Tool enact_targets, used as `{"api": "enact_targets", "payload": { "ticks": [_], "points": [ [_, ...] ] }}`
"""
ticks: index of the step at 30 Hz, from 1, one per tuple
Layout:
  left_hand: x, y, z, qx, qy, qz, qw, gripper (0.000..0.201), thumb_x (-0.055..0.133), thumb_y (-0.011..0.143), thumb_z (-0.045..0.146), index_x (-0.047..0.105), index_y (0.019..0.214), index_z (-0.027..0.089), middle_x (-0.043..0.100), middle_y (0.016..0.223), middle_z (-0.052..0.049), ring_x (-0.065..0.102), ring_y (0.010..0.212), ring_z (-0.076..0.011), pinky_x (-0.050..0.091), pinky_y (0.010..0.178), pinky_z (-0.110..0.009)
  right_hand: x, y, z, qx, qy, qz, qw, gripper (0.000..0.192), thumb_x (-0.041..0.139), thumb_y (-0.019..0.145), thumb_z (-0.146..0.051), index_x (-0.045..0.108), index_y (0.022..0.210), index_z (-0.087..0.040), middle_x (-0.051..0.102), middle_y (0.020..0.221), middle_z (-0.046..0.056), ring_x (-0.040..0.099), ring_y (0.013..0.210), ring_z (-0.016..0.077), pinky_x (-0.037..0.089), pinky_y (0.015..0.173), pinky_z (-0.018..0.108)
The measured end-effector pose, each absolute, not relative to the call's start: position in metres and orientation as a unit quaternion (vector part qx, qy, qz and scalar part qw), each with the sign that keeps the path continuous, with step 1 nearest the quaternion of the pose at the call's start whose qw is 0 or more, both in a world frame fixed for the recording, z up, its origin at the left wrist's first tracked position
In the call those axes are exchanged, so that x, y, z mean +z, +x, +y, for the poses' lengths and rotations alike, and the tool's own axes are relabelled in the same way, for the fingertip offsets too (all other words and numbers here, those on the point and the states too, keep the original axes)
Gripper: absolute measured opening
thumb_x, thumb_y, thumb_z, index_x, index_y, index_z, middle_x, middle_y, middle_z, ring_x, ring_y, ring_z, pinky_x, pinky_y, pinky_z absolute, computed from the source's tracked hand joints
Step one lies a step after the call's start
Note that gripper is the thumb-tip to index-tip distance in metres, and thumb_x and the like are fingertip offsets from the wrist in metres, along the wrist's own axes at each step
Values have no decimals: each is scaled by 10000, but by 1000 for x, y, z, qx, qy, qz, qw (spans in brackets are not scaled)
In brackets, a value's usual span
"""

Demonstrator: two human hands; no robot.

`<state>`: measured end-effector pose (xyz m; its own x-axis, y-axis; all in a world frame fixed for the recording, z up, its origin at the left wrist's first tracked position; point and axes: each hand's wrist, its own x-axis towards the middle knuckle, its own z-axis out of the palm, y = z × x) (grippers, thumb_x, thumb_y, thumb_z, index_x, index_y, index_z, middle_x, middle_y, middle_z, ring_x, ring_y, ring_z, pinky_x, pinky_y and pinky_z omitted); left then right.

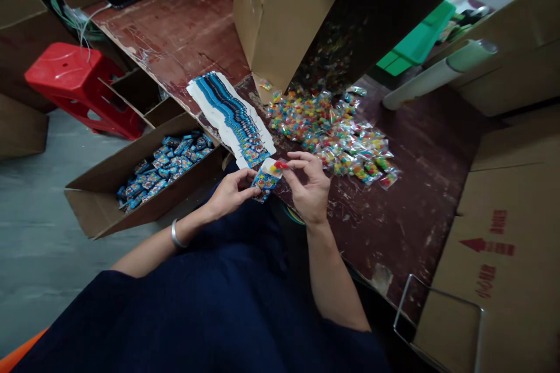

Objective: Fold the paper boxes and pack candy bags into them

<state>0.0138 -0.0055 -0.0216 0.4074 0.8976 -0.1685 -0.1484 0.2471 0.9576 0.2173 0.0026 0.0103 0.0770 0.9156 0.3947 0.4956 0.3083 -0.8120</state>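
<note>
Starting at the far left, we are looking at a red plastic stool [72, 78] standing on the grey floor, and just to its right an open cardboard carton [109, 198] is lying below the table edge, filled with small blue boxes [164, 166]. Above it, a fanned stack of flat blue-and-white box blanks [231, 119] is resting on the worn brown table [415, 186], near its edge. Moving inward, we are seeing the left hand [230, 192], a silver bangle [176, 235] on its wrist, curling its fingers around a small blue box [265, 178] and holding it over the table edge, just in front of the blanks. The right hand [308, 183] is meeting it from the other side, its thumb and fingertips pinching a small colourful candy packet [277, 167] at the open top of that box. Further right, a loose heap of clear candy packets [336, 134] is spreading across the table in front of a tall cardboard box [280, 11]. At the far right, a pale roll [437, 73] is lying against more brown cartons [503, 256], one bearing red marks.
</note>
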Motion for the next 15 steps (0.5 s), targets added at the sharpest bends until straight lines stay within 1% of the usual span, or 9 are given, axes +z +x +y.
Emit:
{"api": "enact_targets", "payload": {
  "ticks": [3,6,7,8,10,11,12,14,15],
  "points": [
    [-18,13,-6,386,520,421,635,287,780,847,308,682,1075,163,772,1030,-73,747,915,-217,614,875,-363,18,223,3,246,-535,-684,430,60,713,934,-301,765,954,-279,724,1286,61,626,1277,293,464,1142,550],
    [-16,15,-7,390,567,448,571,274,742,856,235,691,1118,177,773,1071,-73,743,996,-233,602,931,-369,24,223,3,272,-518,-702,406,207,736,928,-355,759,1125,-297,691,1392,65,611,1327,297,461,1160,546],
    [-16,15,-8,392,576,449,559,293,734,851,212,688,1139,180,768,1078,-73,741,1010,-233,600,939,-364,24,221,3,265,-519,-700,413,222,743,926,-367,757,1136,-298,703,1373,67,628,1305,295,474,1149,539],
    [-16,16,-8,396,580,448,553,329,729,846,194,680,1171,182,759,1078,-70,741,1004,-228,603,931,-354,24,219,3,253,-520,-697,423,192,741,930,-371,763,1104,-295,726,1328,67,648,1270,290,489,1135,531],
    [-16,17,-10,409,575,443,553,446,723,838,167,641,1276,194,730,1074,-58,744,949,-200,612,884,-321,22,214,3,230,-517,-699,437,107,705,957,-366,775,955,-286,766,1226,59,670,1223,283,504,1121,523],
    [-15,17,-10,416,570,439,556,510,721,839,160,612,1335,206,714,1074,-50,744,915,-182,615,861,-302,20,212,2,232,-510,-703,437,141,689,969,-369,773,898,-280,775,1202,57,672,1221,282,505,1123,521],
    [-14,17,-10,424,564,432,562,562,719,844,157,582,1385,220,701,1077,-43,744,882,-165,615,839,-283,17,211,1,245,-503,-705,435,161,684,972,-379,773,887,-276,777,1203,58,672,1227,283,508,1126,516],
    [-11,17,-11,438,551,410,580,614,712,862,162,537,1444,244,687,1092,-35,744,838,-140,614,811,-255,11,208,-2,296,-496,-682,448,166,698,963,-407,777,1005,-267,773,1232,65,694,1211,278,543,1098,486],
    [-9,16,-10,443,544,399,590,615,712,869,170,531,1451,251,684,1103,-35,745,829,-133,614,803,-246,8,207,-4,327,-497,-657,462,216,711,954,-417,764,1095,-263,774,1233,68,719,1171,269,574,1059,460]
  ]
}}
